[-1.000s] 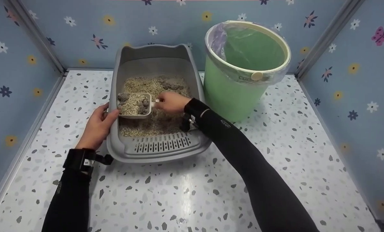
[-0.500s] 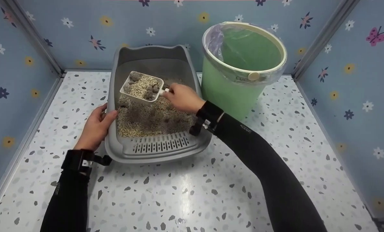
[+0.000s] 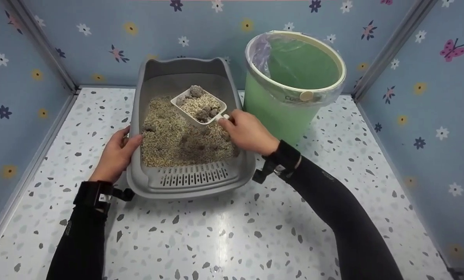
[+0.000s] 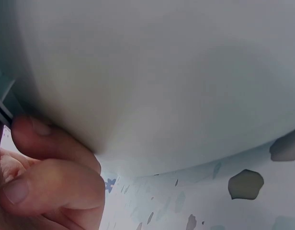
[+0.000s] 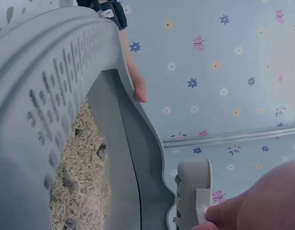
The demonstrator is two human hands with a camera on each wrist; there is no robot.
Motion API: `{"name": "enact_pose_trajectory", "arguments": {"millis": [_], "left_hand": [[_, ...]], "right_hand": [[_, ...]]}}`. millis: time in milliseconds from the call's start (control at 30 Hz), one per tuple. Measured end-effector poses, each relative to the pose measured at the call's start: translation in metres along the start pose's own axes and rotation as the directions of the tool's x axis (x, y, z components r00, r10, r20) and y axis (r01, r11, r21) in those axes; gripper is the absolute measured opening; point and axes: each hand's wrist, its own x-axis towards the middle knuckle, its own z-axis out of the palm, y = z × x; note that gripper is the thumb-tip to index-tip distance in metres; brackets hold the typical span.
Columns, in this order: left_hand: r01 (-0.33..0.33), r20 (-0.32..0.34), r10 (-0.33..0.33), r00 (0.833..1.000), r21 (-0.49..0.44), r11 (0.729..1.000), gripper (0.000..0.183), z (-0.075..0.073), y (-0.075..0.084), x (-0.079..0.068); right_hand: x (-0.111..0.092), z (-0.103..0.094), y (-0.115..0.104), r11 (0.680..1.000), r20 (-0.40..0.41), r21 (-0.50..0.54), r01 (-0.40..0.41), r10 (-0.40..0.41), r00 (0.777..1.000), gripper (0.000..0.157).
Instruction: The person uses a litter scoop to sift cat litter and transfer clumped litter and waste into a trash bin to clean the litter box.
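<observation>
My right hand (image 3: 251, 132) grips the handle of a white litter scoop (image 3: 184, 111), which is loaded with pale pellets and several grey clumps (image 3: 204, 113). The scoop is held level above the grey litter box (image 3: 193, 190), over its right half. In the right wrist view the scoop (image 5: 188, 191) shows from its underside, thumb and finger at the handle. My left hand (image 3: 115, 153) holds the box's left rim, thumb on top. In the left wrist view its curled fingers (image 4: 56, 187) sit under the rim, against the box's outer wall (image 4: 162, 86). Pellet litter (image 3: 165, 136) covers the box floor.
A green bin (image 3: 278, 112) lined with a clear bag (image 3: 261, 54) stands right of the box, its top uncovered. Flowered wall panels (image 3: 150, 31) close off the back and both sides. The speckled floor (image 3: 224, 241) extends in front of the box.
My right hand has lifted the loaded scoop off the litter by the left wall and carried it right and turned it somewhat. My left hand has stayed on the rim.
</observation>
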Motion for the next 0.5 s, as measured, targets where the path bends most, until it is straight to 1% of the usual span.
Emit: {"name": "enact_pose_trajectory", "arguments": {"millis": [100,167,267,333,433,500], "left_hand": [[-0.011,-0.005,0.011,1.0,-0.007,1.0,0.088,-0.002,0.001,-0.001],[-0.013,-0.003,0.013,1.0,-0.014,1.0,0.09,-0.002,0.001,-0.003],[-0.011,0.003,0.011,1.0,-0.029,1.0,0.091,0.0,0.0,-0.004],[-0.01,0.006,0.01,1.0,-0.035,0.999,0.091,0.001,-0.001,-0.003],[-0.01,0.006,0.01,1.0,-0.033,0.999,0.091,0.002,-0.002,-0.001],[-0.009,0.007,0.009,1.0,-0.025,1.0,0.09,0.001,-0.003,0.0]], "right_hand": [[0.009,0.006,-0.007,0.999,-0.025,0.01,0.041,-0.041,0.999,0.034],[0.01,0.008,-0.009,0.998,-0.04,-0.011,0.063,-0.063,0.997,0.035],[-0.002,0.007,-0.009,0.997,-0.042,-0.043,0.056,-0.058,0.997,0.036],[-0.009,0.006,-0.008,0.998,-0.047,-0.047,0.033,-0.036,0.998,0.034],[-0.006,0.01,-0.009,0.998,-0.058,-0.048,0.033,-0.036,0.998,0.032],[-0.002,0.012,-0.01,0.998,-0.048,-0.055,0.023,-0.025,0.999,0.031]]}}
